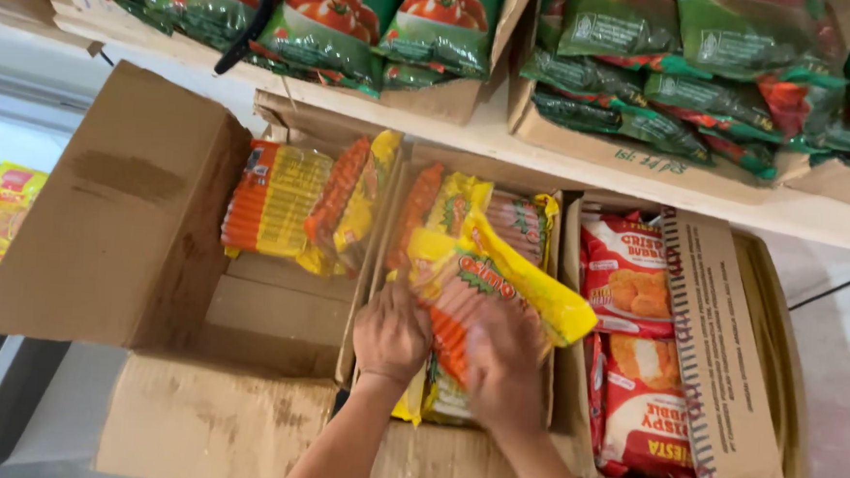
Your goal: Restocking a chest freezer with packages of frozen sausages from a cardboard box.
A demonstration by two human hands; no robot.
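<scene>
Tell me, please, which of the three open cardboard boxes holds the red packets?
The rightmost box, beside the right hand: its packets are red, while the other two boxes hold yellow sausage packs.

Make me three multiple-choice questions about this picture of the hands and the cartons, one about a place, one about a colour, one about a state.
1. Which open carton are both hands in?
A. left
B. middle
C. right

2. What colour are the bags on the shelf above?
A. mostly green
B. blue
C. white

3. How full is the left carton?
A. packed full
B. sealed shut
C. mostly bare, packs only at its far end

Answers:
1 B: the left hand and right hand press on a yellow sausage pack in the middle carton.
2 A: the shelf bags are green with red.
3 C: the left carton shows its cardboard floor.
</scene>
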